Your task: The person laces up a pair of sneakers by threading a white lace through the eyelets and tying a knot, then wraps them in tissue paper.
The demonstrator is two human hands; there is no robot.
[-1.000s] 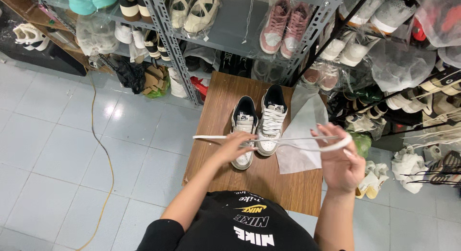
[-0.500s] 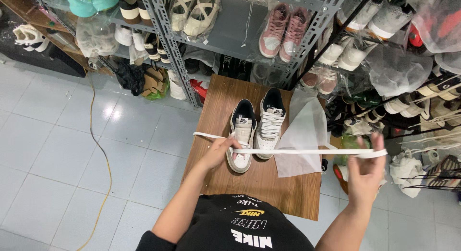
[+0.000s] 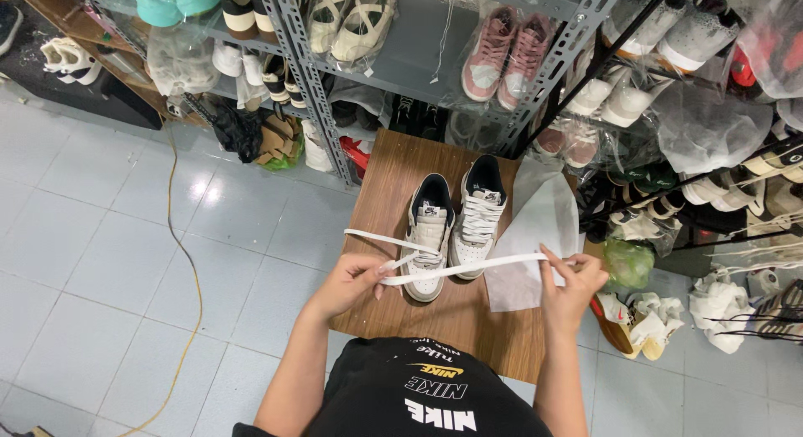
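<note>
left hand (image 3: pixel 347 282) fingers pinch white shoelace (image 3: pixel 468 268) | right hand (image 3: pixel 571 280) fingers pinch its other end | sneakers (image 3: pixel 456 222) beneath

Even, bright indoor light from overhead. Pale floor tiles (image 3: pixel 109 228) carry soft sheen; plastic bags (image 3: pixel 711 127) on the shelves (image 3: pixel 435 61) show white glare. Weak shadows fall under the shoes (image 3: pixel 456 224) on the wooden table (image 3: pixel 393 178). Focus is sharp throughout; wide-angle bending curves lines near the edges.

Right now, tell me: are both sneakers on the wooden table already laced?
No. The right sneaker has laces, but the left sneaker shows none, and both hands hold a loose white shoelace over the wooden table.
</note>
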